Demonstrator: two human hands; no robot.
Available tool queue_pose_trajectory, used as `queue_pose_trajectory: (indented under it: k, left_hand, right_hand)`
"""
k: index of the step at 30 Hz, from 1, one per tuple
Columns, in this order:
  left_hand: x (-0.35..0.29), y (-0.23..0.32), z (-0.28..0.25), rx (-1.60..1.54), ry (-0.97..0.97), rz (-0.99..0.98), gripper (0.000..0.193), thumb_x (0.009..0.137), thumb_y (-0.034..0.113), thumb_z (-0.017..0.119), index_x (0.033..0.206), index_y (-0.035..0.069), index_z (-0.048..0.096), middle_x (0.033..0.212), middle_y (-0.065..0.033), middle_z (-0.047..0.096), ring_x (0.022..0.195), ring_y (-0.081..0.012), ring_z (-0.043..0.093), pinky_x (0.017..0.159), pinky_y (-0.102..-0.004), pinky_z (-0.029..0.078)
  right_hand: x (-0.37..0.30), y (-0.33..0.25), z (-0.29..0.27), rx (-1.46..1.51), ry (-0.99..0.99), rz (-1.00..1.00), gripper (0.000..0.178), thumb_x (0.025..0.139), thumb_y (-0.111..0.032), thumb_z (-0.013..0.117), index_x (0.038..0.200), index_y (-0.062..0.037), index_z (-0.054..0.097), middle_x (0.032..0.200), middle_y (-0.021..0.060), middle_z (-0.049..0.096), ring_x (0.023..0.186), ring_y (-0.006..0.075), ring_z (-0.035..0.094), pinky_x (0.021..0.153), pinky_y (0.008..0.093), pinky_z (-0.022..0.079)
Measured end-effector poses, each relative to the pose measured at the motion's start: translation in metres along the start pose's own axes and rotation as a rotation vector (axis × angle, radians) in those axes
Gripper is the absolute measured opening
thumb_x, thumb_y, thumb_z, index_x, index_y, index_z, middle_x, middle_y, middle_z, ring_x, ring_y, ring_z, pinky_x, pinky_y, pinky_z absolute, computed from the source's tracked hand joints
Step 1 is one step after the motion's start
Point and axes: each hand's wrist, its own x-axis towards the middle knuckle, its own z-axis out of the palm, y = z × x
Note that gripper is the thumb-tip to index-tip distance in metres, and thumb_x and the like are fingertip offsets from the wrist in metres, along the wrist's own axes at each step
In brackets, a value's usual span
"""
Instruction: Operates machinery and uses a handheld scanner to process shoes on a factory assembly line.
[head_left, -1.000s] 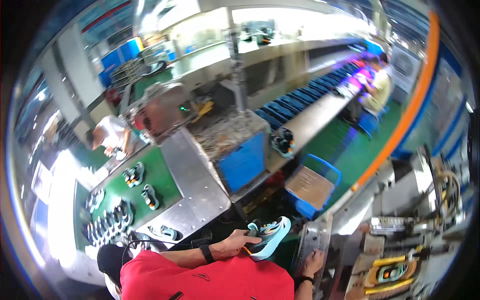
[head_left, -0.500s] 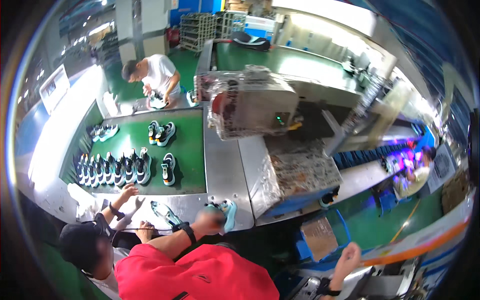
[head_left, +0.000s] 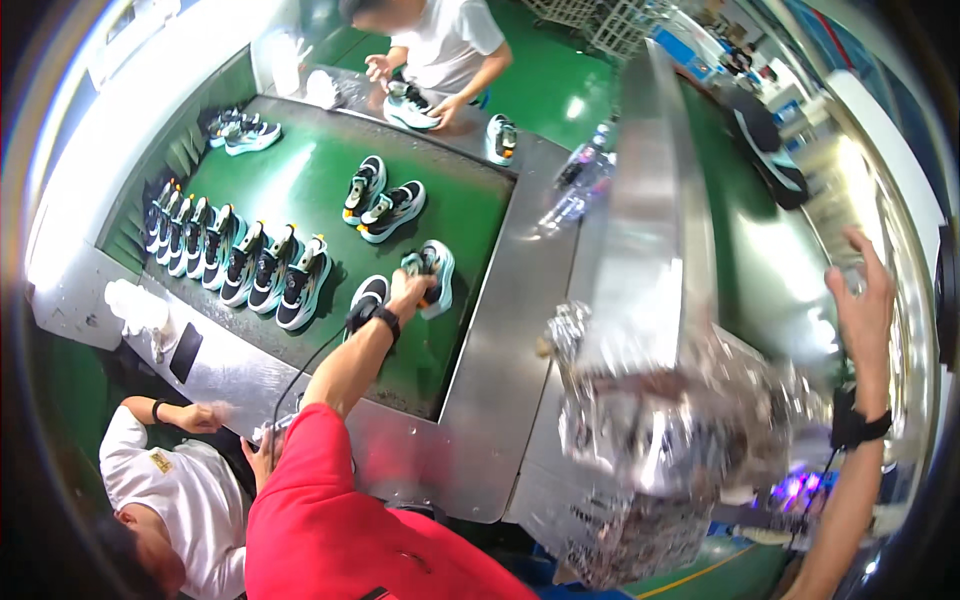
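My left hand (head_left: pixel 406 294), a dark band on its wrist, reaches over the green conveyor surface (head_left: pixel 300 185). Its fingers are closed on the upper of a black and pale-blue sneaker (head_left: pixel 438 278), which is low over the green surface or resting on it; I cannot tell which. Just left of that hand stands another sneaker (head_left: pixel 371 293), partly covered by my wrist. Beyond them are two more sneakers, one upright (head_left: pixel 364 188) and one angled (head_left: pixel 393 211). Off to the right, my right hand (head_left: pixel 866 300) is raised in the air with spread fingers, holding nothing.
Several sneakers (head_left: pixel 240 262) stand in a row at the left, more (head_left: pixel 243 133) behind. A co-worker (head_left: pixel 455 45) across the belt handles a sneaker (head_left: pixel 408 107); another (head_left: pixel 185 470) sits at lower left. A plastic-wrapped machine (head_left: pixel 660 430) stands between my arms. A steel edge (head_left: pixel 500 380) borders the belt.
My left hand has carried the sneaker from the steel ledge to the green surface, beside the lone sneaker there. My right hand has risen from the lower right. The whole view has shifted.
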Motion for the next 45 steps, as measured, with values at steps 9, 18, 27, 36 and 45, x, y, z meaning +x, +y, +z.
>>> queue_pose_trajectory:
  k: [9, 18, 27, 36, 45]
  left_hand:
    - [0.055, 0.006, 0.039, 0.417, 0.291, 0.719, 0.079, 0.08, 0.018, 0.069, 0.145, -0.004, 0.029, 0.144, -0.0273, 0.039, 0.134, -0.0401, 0.038, 0.113, -0.0431, 0.031]
    - [-0.2, -0.129, 0.041, 0.066, -0.535, 0.332, 0.057, 0.086, 0.023, 0.072, 0.129, -0.008, 0.051, 0.129, -0.0226, 0.056, 0.122, -0.0303, 0.053, 0.103, -0.0399, 0.042]
    - [-0.296, -0.078, 0.016, -0.021, -0.602, -0.245, 0.026, 0.085, 0.008, 0.069, 0.106, -0.007, 0.064, 0.091, -0.0104, 0.068, 0.081, -0.0164, 0.064, 0.072, -0.0289, 0.052]
    - [-0.306, -0.072, 0.009, -0.034, -0.743, -0.164, 0.023, 0.086, 0.017, 0.068, 0.094, -0.005, 0.066, 0.083, -0.0089, 0.068, 0.075, -0.0181, 0.065, 0.07, -0.0303, 0.054]
    - [-0.438, 0.082, 0.096, -0.22, -1.587, -0.297, 0.053, 0.094, 0.037, 0.06, 0.126, -0.005, 0.053, 0.123, -0.0248, 0.059, 0.113, -0.0383, 0.059, 0.098, -0.0485, 0.047]
  right_hand:
    - [0.221, 0.011, 0.145, -0.099, -0.013, -0.313, 0.069, 0.08, -0.01, 0.065, 0.145, -0.0145, 0.041, 0.142, 0.0194, 0.047, 0.133, 0.0327, 0.044, 0.112, 0.0375, 0.032]
    - [0.212, 0.01, 0.114, -0.37, -0.01, -0.062, 0.049, 0.075, -0.046, 0.075, 0.091, -0.0015, 0.061, 0.094, 0.0178, 0.063, 0.09, 0.0312, 0.062, 0.078, 0.0411, 0.049]
    - [0.137, 0.086, 0.108, -0.084, -0.265, 0.292, 0.076, 0.067, -0.033, 0.075, 0.127, 0.0044, 0.048, 0.118, 0.0273, 0.06, 0.112, 0.0383, 0.06, 0.093, 0.0422, 0.05]
    - [0.085, 0.071, 0.085, 0.306, 0.2, 0.27, 0.064, 0.074, -0.028, 0.065, 0.13, 0.0013, 0.053, 0.117, 0.0287, 0.062, 0.111, 0.0414, 0.059, 0.098, 0.0433, 0.045]
    - [-0.137, 0.053, -0.112, 0.738, 0.549, 0.427, 0.039, 0.079, -0.024, 0.066, 0.108, 0.0015, 0.069, 0.058, -0.0019, 0.052, 0.052, 0.0058, 0.044, 0.05, 0.0237, 0.035]
